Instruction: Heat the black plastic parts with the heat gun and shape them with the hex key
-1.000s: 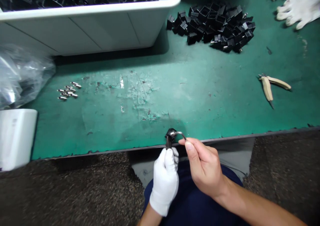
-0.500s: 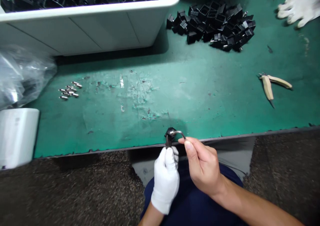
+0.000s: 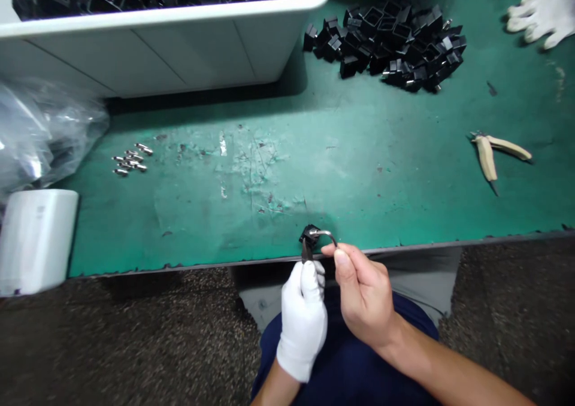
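Observation:
My left hand (image 3: 303, 319), in a white glove, is closed on a small black plastic part (image 3: 308, 236) at the front edge of the table. A dark, narrow piece sticks out of the glove and meets this part; whether they are one piece I cannot tell. Bare, my right hand (image 3: 366, 289) pinches a bent metal hex key (image 3: 327, 233) between thumb and forefinger. The key's far end meets the black part, and its tip is hidden there. Both hands are close together, just off the table edge.
On the green table (image 3: 278, 172), several small metal pins (image 3: 130, 159) lie at the left. Cutting pliers (image 3: 487, 154) with cream handles rest at the right. Behind are a heap of black parts (image 3: 386, 44), a white bin (image 3: 188, 52) and a white glove (image 3: 541, 17). A clear bag (image 3: 49, 130) is at left.
The whole view has shifted slightly, so the table things appear a little further right. Both hands keep the same hold on the black part and hex key.

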